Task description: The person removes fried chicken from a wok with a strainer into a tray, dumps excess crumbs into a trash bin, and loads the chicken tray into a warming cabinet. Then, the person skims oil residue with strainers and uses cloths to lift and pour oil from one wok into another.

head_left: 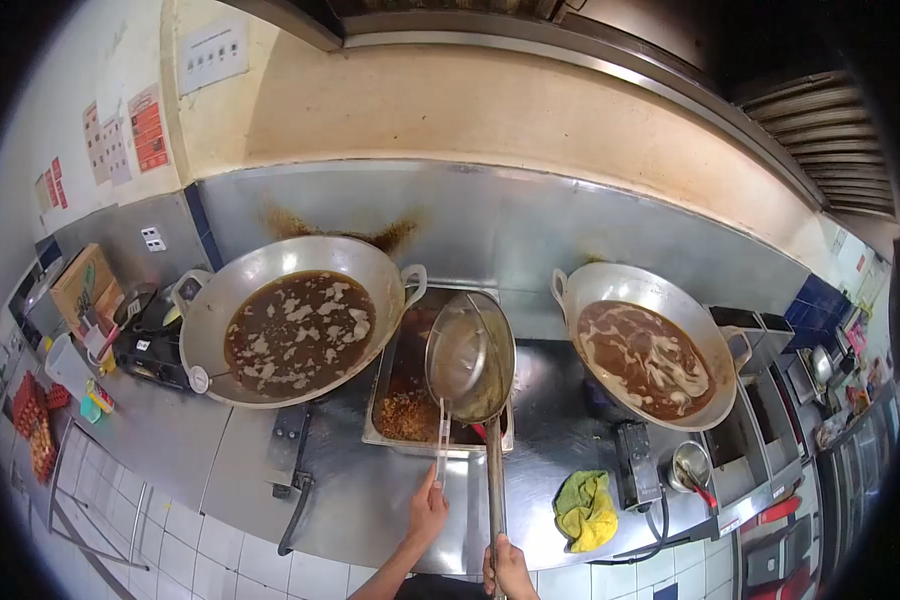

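My left hand (pixel 428 515) is closed around the pale, thin handle of a small round-headed ladle or strainer (pixel 458 362); its exact kind is unclear. That head lies against the wide bowl of a large long-handled strainer (pixel 500 375). My right hand (pixel 510 570) grips the end of the large strainer's long handle. Both tools are over a rectangular metal tray (pixel 372 436) with dark brown liquid and browned crumbs (pixel 407 415) in it. Something red shows beside the strainer's neck, mostly hidden.
Two big metal woks, one at left (pixel 210 330) and one at right (pixel 725 400), hold brown liquid with pale foam. A thermometer dial (pixel 199 379) is at the left wok's rim. A yellow-green cloth (pixel 586 512) and a small metal pot (pixel 690 465) sit toward the right.
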